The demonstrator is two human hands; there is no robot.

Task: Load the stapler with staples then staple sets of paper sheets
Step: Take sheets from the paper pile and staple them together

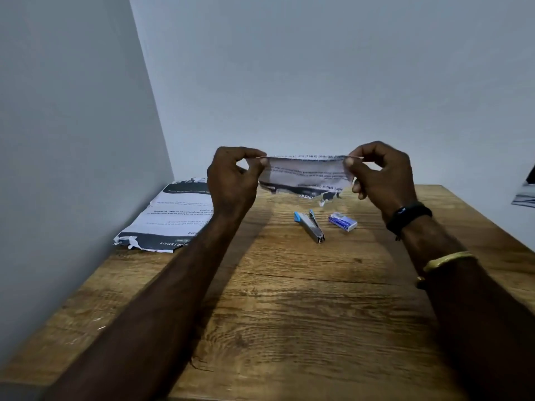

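Both forearms enter from the bottom corners of the frame and converge at centre, above the brown wood-grain table (304,314). Left hand (231,178) and right hand (382,175) each pinch one upper corner of a torn, printed white paper piece (307,175) between thumb and forefinger, stretching it taut in the air. This hold most likely serves to straighten or align the sheets before stapling; whether one sheet or several are held cannot be determined.

Below the paper, right of centre, the small blue-and-silver stapler (309,225) lies on the table, apart from both hands. Its top appears slightly raised, but whether staples are loaded cannot be seen. Just beside it, to the right, lies the small blue-and-white staple box (343,222); its open or closed condition is unclear.

At centre left, the stack of printed white sheets with black header bands (170,218) rests against the wall corner, its far edge hidden by the left hand. An indistinct object is cut off at the right frame edge.
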